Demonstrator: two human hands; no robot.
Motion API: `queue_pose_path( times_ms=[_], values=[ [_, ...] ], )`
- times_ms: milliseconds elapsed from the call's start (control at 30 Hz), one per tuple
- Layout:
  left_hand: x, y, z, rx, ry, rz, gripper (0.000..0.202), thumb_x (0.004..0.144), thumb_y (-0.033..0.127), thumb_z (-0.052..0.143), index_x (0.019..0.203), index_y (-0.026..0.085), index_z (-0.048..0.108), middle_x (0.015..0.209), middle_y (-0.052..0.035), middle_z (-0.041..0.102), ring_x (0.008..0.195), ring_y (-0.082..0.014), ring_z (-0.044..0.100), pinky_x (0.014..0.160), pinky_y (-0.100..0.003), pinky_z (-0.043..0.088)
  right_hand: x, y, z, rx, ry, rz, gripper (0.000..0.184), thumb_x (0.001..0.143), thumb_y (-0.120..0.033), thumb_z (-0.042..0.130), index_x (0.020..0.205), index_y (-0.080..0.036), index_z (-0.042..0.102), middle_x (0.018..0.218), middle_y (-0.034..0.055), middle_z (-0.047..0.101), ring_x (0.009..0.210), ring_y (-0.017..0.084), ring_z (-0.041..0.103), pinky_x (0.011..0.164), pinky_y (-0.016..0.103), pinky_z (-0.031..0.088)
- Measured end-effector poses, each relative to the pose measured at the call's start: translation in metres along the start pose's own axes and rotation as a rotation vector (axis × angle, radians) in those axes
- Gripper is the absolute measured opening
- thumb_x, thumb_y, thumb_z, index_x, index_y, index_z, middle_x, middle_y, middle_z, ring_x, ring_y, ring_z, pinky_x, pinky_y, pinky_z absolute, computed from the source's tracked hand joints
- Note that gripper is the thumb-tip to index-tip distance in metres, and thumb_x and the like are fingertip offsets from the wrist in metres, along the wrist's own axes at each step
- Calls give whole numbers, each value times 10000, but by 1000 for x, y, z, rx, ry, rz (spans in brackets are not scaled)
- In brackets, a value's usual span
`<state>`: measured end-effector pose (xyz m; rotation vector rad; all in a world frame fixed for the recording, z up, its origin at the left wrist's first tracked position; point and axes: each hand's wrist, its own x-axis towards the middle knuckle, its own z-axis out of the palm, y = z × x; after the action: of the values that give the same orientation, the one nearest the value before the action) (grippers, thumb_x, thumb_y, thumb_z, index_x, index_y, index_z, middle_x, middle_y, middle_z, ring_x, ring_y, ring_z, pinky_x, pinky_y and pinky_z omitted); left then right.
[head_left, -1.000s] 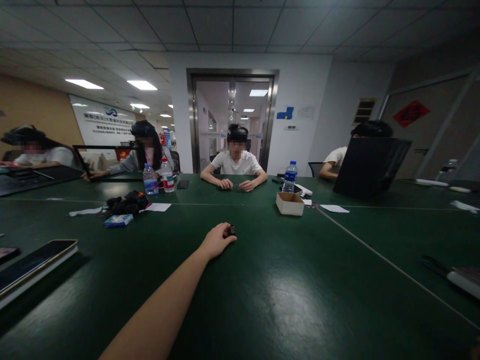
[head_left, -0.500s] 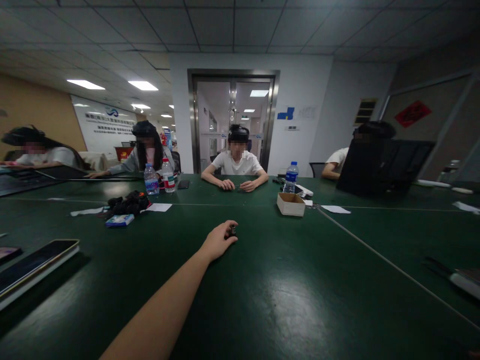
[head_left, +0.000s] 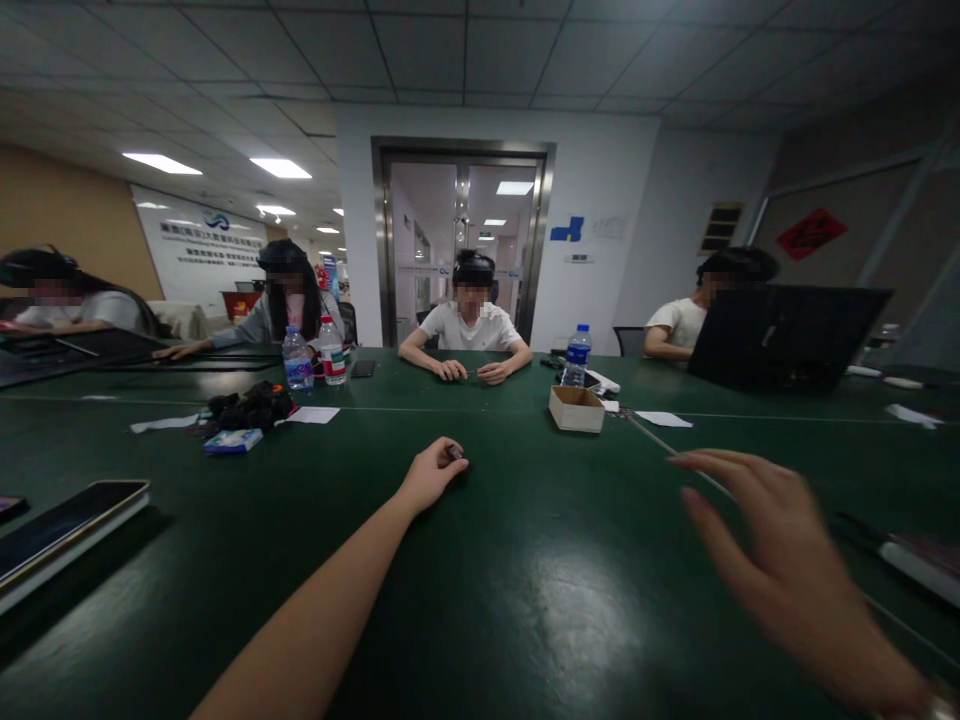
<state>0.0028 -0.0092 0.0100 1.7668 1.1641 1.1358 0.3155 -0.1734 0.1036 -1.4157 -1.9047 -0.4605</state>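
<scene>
Near the middle of the dark green table [head_left: 517, 560], my left hand [head_left: 430, 476] is closed around a small dark object with a shiny metallic part [head_left: 454, 454]. Fingers and thumb cover most of it, so its kind cannot be made out. My right hand [head_left: 772, 550] is over the table on the right, slightly blurred, with thumb and fingers apart and nothing between them. A small open cardboard box [head_left: 576, 412] stands on the table beyond, between the two hands.
A phone-like slab [head_left: 71, 535] lies at the left. Past it are a blue-white packet [head_left: 232, 441], a black tangled bundle [head_left: 251, 405] and two bottles [head_left: 298, 360]. Another bottle [head_left: 577, 355] stands behind the box. A large black panel [head_left: 787, 338] is at right. Several people sit around the table.
My right hand has come into view from the right with its fingers apart. My left hand stays closed on the small object, which now looks tilted. The view has shifted slightly.
</scene>
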Motion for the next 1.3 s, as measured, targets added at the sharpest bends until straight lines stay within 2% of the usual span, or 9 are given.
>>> queue_pose_path(
  times_ms=[100, 200, 300, 367, 433, 567, 767, 1067, 1300],
  values=[
    [3, -3, -1, -187, 12, -14, 263, 698, 300, 628, 894, 149, 539, 852, -45, 605, 830, -161, 591, 790, -295, 447, 40, -42, 65, 351, -323, -42, 198, 832, -272, 471, 1025, -256, 513, 1024, 76, 527, 923, 214, 533, 785, 391, 449],
    [6, -6, -1, -284, 61, -21, 310, 664, 331, 659, 875, 135, 544, 833, -52, 612, 833, -174, 596, 795, -301, 441, 62, -69, 146, 633, -549, 170, 280, 756, -252, 580, 1019, -214, 489, 894, 43, 551, 634, 132, 570, 589, 295, 492],
    [7, -11, -2, -311, 126, -27, 369, 631, 389, 678, 868, 135, 554, 820, -52, 616, 817, -180, 594, 729, -278, 452, 74, -79, 212, 1028, -661, 322, 359, 730, -259, 618, 1022, -209, 416, 792, -8, 551, 502, 93, 560, 450, 229, 471],
    [9, -16, -3, -299, 166, -59, 395, 634, 423, 669, 884, 136, 562, 810, -53, 617, 781, -175, 593, 646, -253, 453, 80, -81, 240, 1206, -663, 345, 305, 749, -284, 599, 971, -201, 408, 698, -40, 542, 471, 90, 565, 410, 199, 455],
    [12, -21, -5, -304, 189, -100, 401, 649, 436, 656, 896, 132, 571, 811, -58, 617, 738, -158, 590, 588, -230, 443, 85, -79, 257, 1277, -655, 354, 281, 744, -281, 609, 925, -186, 416, 641, -50, 541, 457, 87, 566, 378, 169, 430],
    [19, -26, -6, -393, 178, -181, 349, 659, 390, 673, 861, 118, 587, 789, -63, 610, 676, -120, 582, 582, -212, 446, 86, -74, 269, 1305, -587, 378, 266, 726, -251, 629, 894, -170, 441, 612, -42, 553, 459, 93, 573, 360, 160, 433],
    [29, -22, -2, -396, 121, -321, 352, 626, 419, 685, 758, 109, 585, 598, 11, 532, 520, -73, 496, 521, -199, 397, 84, -68, 266, 1352, -512, 435, 278, 711, -223, 636, 926, -161, 472, 599, -44, 534, 489, 98, 586, 433, 194, 497],
    [30, -27, 0, -394, 133, -266, 403, 606, 457, 677, 772, 101, 584, 618, -1, 555, 540, -77, 506, 544, -201, 412, 84, -68, 263, 1353, -463, 437, 321, 661, -148, 646, 942, -170, 492, 746, -24, 517, 503, 83, 588, 443, 197, 500],
    [30, -30, 0, -201, 157, -272, 418, 683, 525, 574, 732, 110, 573, 613, -29, 576, 515, -111, 535, 534, -241, 449, 82, -68, 263, 1379, -442, 434, 342, 630, -132, 651, 933, -170, 495, 771, -27, 510, 497, 69, 579, 435, 185, 486]
  ],
)
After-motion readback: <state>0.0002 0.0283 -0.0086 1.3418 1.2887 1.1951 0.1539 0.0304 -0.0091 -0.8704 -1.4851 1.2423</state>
